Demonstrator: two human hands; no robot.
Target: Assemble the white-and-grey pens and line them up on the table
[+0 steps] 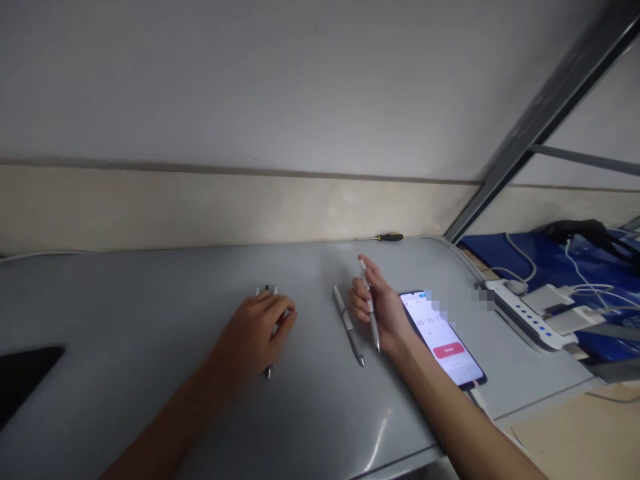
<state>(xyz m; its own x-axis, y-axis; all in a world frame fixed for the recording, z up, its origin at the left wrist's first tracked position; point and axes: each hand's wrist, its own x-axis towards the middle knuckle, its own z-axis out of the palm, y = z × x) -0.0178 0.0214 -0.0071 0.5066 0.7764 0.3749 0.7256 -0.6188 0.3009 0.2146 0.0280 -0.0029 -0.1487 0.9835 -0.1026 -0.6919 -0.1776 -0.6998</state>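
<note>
In the head view, the right hand, right of the frame's centre, has its fingers curled snugly round a white-and-grey pen; one digit reaches to the pen's top end, perhaps to steady it or press there. The left hand, left of centre, lies back up over a group of pens, seemingly to keep them together; it hides its own grip, so I cannot tell how far it closes. The phone at lower right lies screen up, probably for easy reading. The held pen crosses the right hand's fingers, its metal tip pointing down the frame below them. A loose pen rests on the grey tabletop between the hands, just left of the held one, touched by neither
</note>
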